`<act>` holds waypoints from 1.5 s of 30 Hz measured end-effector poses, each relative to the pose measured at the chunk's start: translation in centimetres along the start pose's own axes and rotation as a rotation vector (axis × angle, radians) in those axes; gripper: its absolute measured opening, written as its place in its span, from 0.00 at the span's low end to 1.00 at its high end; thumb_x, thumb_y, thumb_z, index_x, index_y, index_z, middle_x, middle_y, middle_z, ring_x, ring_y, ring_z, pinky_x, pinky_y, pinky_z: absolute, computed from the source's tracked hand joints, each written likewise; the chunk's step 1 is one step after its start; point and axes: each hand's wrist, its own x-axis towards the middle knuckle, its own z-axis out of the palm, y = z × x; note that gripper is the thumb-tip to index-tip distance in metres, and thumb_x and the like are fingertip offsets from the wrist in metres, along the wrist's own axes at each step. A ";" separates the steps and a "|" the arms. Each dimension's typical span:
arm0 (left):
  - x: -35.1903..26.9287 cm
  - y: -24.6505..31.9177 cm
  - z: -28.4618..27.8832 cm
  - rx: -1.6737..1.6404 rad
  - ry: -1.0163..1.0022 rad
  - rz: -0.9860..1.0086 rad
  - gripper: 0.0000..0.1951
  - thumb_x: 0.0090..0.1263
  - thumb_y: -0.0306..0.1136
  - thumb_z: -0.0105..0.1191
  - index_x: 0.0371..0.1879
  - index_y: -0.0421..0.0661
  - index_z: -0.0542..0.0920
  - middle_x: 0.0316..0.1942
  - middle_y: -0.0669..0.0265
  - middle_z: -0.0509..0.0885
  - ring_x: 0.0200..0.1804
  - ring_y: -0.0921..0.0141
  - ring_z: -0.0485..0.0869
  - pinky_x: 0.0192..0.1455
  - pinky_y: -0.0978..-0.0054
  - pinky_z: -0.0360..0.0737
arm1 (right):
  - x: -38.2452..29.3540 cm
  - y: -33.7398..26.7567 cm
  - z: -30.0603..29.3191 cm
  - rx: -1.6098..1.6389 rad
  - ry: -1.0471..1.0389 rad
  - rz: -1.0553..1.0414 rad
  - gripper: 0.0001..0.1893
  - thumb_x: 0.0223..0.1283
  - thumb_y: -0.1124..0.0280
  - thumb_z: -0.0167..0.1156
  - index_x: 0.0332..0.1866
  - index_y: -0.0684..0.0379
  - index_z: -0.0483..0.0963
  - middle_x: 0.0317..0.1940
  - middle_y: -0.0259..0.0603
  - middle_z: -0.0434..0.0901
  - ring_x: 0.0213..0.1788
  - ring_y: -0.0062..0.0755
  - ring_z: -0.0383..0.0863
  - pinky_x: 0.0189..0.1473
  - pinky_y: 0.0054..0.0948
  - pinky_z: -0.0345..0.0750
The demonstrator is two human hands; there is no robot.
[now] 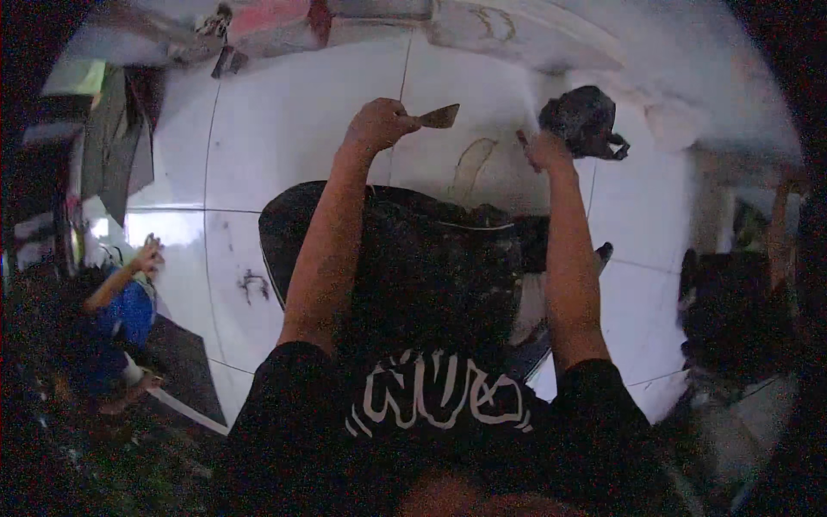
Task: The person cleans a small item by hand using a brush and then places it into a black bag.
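My left hand (381,124) is closed around the handle of a flat-bladed scraper (440,117), whose blade points right, above the white tiled floor (291,123). Further right, my right hand (549,153) grips a small reddish-brown object (524,143), too blurred to name. Just beyond that hand lies a crumpled black bag or cloth (579,119); which one I cannot tell. A brownish curved mark (468,165) shows on the floor between my hands, in front of my folded legs in dark clothing.
Another person's hand (150,255) and a blue item (136,310) are at the left. Dark flat panels (184,362) lie near them. A pale bulky object (517,32) lines the far side. Dark smudges (253,285) mark the floor left of my knee.
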 end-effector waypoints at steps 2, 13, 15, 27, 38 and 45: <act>2.7 0.3 2.1 -0.002 0.017 0.165 0.18 0.58 0.46 0.64 0.33 0.42 0.84 0.33 0.54 0.85 0.37 0.59 0.84 0.42 0.60 0.80 | 3.3 6.4 1.0 -0.460 0.075 -0.228 0.24 0.62 0.50 0.56 0.24 0.62 0.83 0.28 0.49 0.84 0.33 0.43 0.85 0.49 0.42 0.79; -1.3 4.0 0.8 -0.449 -0.032 -0.059 0.17 0.70 0.44 0.54 0.47 0.43 0.75 0.30 0.64 0.83 0.24 0.74 0.79 0.20 0.76 0.76 | -0.7 3.0 0.2 0.222 0.241 0.003 0.16 0.55 0.63 0.60 0.34 0.68 0.81 0.40 0.57 0.83 0.45 0.53 0.84 0.51 0.45 0.80; -0.7 4.7 1.4 -0.669 -0.058 -0.118 0.21 0.68 0.48 0.58 0.47 0.42 0.76 0.30 0.64 0.83 0.25 0.75 0.79 0.24 0.75 0.78 | 1.2 3.9 3.6 0.214 0.410 -0.034 0.18 0.54 0.60 0.61 0.37 0.68 0.80 0.41 0.57 0.82 0.48 0.53 0.83 0.53 0.45 0.79; -6.6 9.3 5.6 -1.048 0.021 -0.014 0.23 0.74 0.49 0.49 0.56 0.44 0.65 0.38 0.63 0.82 0.36 0.71 0.81 0.31 0.72 0.81 | -6.0 -4.9 3.1 0.830 0.365 -0.542 0.28 0.65 0.45 0.53 0.45 0.65 0.76 0.38 0.46 0.82 0.40 0.43 0.83 0.46 0.41 0.78; -8.7 10.0 9.5 -0.345 -0.011 0.367 0.26 0.75 0.50 0.46 0.59 0.41 0.63 0.44 0.52 0.80 0.46 0.64 0.80 0.52 0.64 0.77 | -10.8 -1.7 4.3 0.962 0.752 -0.561 0.23 0.66 0.53 0.54 0.44 0.68 0.76 0.37 0.43 0.81 0.36 0.31 0.81 0.39 0.32 0.77; -10.2 7.8 13.6 0.112 -0.455 0.529 0.31 0.68 0.55 0.50 0.64 0.48 0.68 0.61 0.55 0.76 0.61 0.56 0.76 0.63 0.55 0.72 | -15.1 3.5 3.3 0.037 0.538 -0.352 0.22 0.61 0.53 0.59 0.42 0.66 0.76 0.41 0.57 0.82 0.45 0.53 0.82 0.50 0.45 0.77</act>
